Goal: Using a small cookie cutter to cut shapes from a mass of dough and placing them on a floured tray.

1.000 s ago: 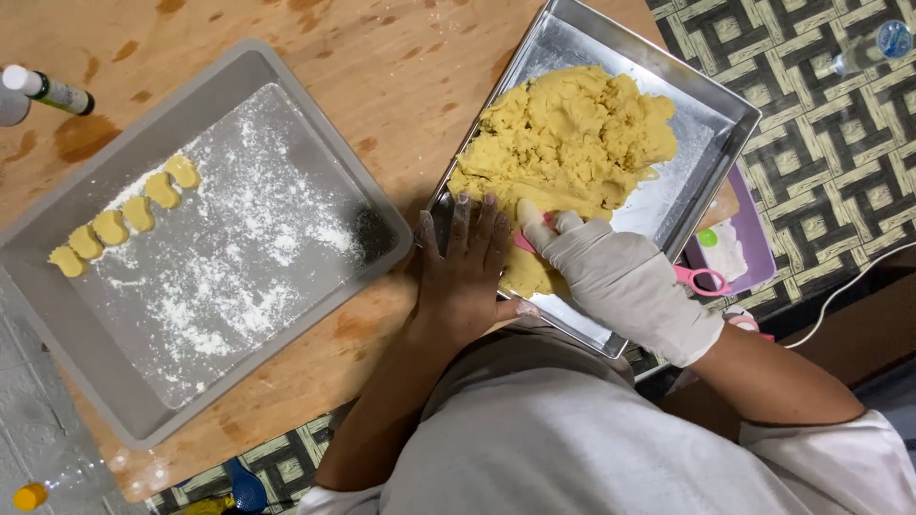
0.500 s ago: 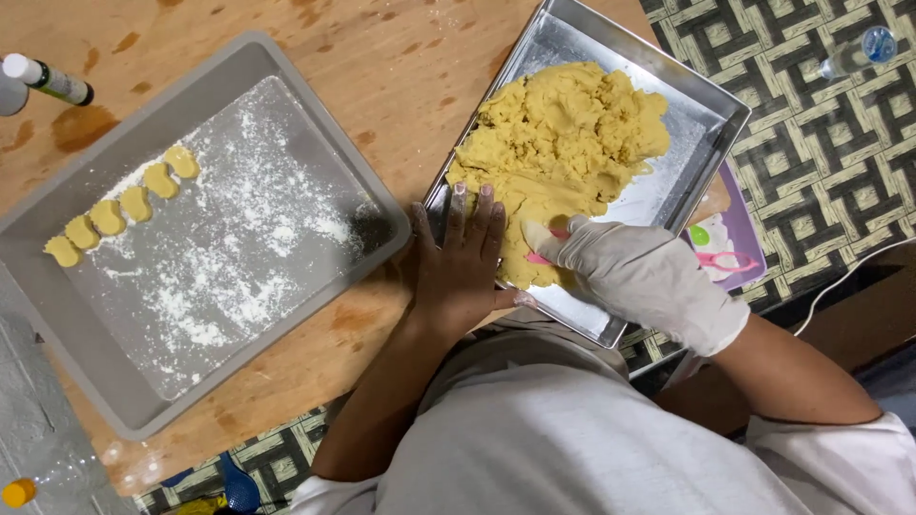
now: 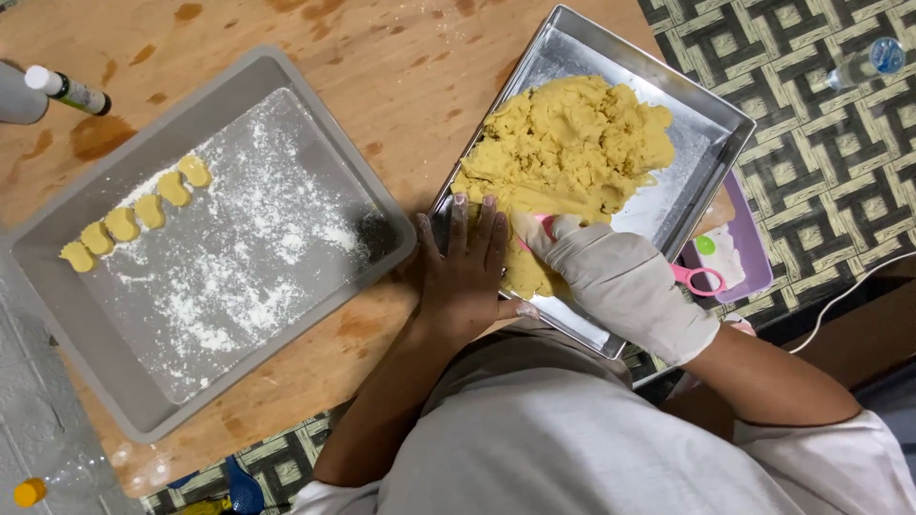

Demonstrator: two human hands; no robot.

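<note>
- A small bottle [image 3: 67,91] with a white cap lies at the far left edge of the wooden table [image 3: 315,48].
- A grey tray [image 3: 57,315] dusted with flour [image 3: 239,257] holds a row of five yellow dough pieces [image 3: 134,215] near its left wall.
- The bare left hand [image 3: 468,272] lies flat, fingers spread, gripping nothing; its fingertips rest on the near edge of the metal tray [image 3: 706,124], touching the dough.
- A big lump of yellow dough [image 3: 572,143] fills the middle of the metal tray.
- The gloved right hand [image 3: 611,277] is curled over a pink tool [image 3: 536,224] and presses it into the dough's near edge.
- Pink scissors [image 3: 701,278] lie just beside the metal tray, on a purple board [image 3: 749,257].
- A clear bottle [image 3: 863,62] lies on the patterned mat [image 3: 821,172], far right.
</note>
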